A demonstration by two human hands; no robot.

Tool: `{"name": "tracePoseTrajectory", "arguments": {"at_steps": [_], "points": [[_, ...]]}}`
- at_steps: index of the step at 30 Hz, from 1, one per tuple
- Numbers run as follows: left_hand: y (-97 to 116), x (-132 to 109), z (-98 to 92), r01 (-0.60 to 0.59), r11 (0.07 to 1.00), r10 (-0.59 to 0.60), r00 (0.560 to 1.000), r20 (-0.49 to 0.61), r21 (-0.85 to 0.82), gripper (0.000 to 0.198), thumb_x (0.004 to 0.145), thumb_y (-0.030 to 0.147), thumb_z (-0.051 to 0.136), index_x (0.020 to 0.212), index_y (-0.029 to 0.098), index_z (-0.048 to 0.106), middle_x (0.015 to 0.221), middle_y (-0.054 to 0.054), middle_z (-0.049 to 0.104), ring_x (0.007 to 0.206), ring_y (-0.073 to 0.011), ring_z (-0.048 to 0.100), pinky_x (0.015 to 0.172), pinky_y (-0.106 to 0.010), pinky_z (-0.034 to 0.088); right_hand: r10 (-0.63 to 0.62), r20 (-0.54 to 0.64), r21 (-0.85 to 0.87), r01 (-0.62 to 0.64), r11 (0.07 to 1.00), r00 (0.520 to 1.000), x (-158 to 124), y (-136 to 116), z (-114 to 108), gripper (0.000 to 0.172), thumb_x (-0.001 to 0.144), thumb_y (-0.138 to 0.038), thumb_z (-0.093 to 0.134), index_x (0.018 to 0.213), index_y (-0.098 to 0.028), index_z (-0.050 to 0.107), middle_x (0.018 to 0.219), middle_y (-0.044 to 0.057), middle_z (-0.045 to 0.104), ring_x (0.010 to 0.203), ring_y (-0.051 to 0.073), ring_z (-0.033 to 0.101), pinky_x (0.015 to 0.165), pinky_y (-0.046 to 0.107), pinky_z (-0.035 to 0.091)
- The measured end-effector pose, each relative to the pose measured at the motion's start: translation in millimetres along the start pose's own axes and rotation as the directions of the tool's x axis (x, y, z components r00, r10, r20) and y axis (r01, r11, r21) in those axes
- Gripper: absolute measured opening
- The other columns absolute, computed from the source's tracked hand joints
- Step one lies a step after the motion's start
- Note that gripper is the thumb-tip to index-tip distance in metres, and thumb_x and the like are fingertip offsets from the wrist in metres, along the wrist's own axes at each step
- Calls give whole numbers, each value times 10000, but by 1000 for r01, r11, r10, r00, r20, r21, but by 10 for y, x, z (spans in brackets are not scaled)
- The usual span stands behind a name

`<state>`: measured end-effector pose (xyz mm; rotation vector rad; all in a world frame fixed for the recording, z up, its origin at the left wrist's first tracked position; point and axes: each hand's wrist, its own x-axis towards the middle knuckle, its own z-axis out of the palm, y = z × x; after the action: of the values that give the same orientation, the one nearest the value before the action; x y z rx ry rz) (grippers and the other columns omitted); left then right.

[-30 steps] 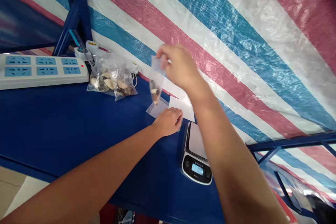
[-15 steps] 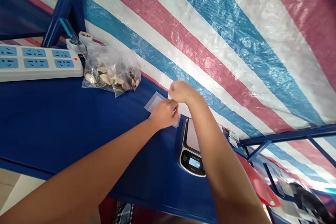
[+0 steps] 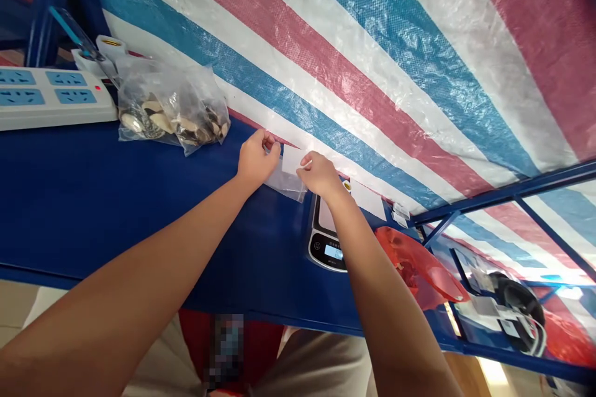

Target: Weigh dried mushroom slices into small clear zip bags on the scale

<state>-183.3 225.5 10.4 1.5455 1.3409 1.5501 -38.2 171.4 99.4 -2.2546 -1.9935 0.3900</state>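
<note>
In the head view, your hands sit close together but not touching, just above the middle of the frame, over the blue worktop [image 3: 139, 211]. Your left hand [image 3: 256, 160] is at the upper edge of a small clear plastic bag [image 3: 284, 185]. Your right hand [image 3: 319, 175] is at the bag's right side, fingertips [image 3: 306, 162] against a white card [image 3: 293, 159]. You cannot tell whether either hand grips. Just right of them, a digital kitchen scale [image 3: 326, 242] is partly hidden by your right forearm [image 3: 367, 273]. Upper left, a bulging clear bag of shell-like pieces [image 3: 172, 111] lies beside a white power strip [image 3: 51, 98]. Further right, a red translucent plastic bowl [image 3: 414, 267] sits near a white paper sheet [image 3: 367, 198].
</note>
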Motion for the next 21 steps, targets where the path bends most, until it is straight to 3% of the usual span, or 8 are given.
{"name": "tracePoseTrajectory", "arguments": {"at_steps": [5,7,9,11,14,15,17,21], "points": [[154,94,-75,-20,961,29,999,30,-276,156,882,355,579,841,205,568,845,-28,633,803,-162,605,759,-300,500,-262,-150,248,293,923,953,-808,163,-519,121,932,-253,608,1050,-242,633,867,-24,700,747,154,675,709,267,488],[274,85,-89,150,889,-64,976,208,-433,225,876,416,596,820,200,572,872,-52,656,809,-180,643,736,-316,531,-289,-75,290,298,909,954,-1307,326,-747,150,955,-279,628,1100,-261,661,983,-6,717,812,156,693,709,255,502],[458,-25,-61,356,797,-75,859,506,-487,333,858,526,637,860,194,619,945,-85,698,841,-216,686,735,-348,567,-256,-52,320,259,911,965,-1803,545,-876,114,982,-292,625,1082,-263,671,977,5,718,826,157,687,713,244,517],[707,-271,28,537,748,22,566,824,-389,504,827,680,655,965,196,682,1071,-121,732,941,-261,715,800,-390,597,-191,-26,332,189,924,981,-2238,796,-885,113,1004,-304,623,1096,-268,677,1011,20,722,902,168,697,787,245,545],[1123,-858,287,634,772,208,-188,960,-43,728,751,835,648,1145,224,702,1228,-134,728,1115,-296,701,931,-422,586,-74,34,383,55,922,997,-2756,1149,-738,166,1020,-339,616,1170,-278,651,1067,50,720,953,190,714,820,259,585],[1242,-1084,398,620,784,244,-357,902,34,769,711,840,681,1182,231,692,1225,-125,727,1131,-305,695,929,-430,587,-20,41,413,1,911,999,-2900,1241,-669,195,1018,-359,621,1197,-283,633,1090,62,719,971,201,720,838,275,598],[1415,-1526,633,630,772,318,-503,803,89,756,692,744,759,1236,227,672,1222,-109,719,1186,-309,671,945,-438,579,105,25,507,-103,856,994,-3158,1371,-522,244,1017,-405,620,1237,-306,589,1085,72,716,962,216,731,819,296,618],[1480,-2189,1023,682,675,419,-668,615,280,617,672,619,795,1109,200,680,1103,-80,724,1115,-312,702,910,-475,589,395,-63,730,-227,644,917,-3550,1452,-220,322,1016,-497,590,1287,-360,483,924,35,698,724,200,707,633,299,600]]}}
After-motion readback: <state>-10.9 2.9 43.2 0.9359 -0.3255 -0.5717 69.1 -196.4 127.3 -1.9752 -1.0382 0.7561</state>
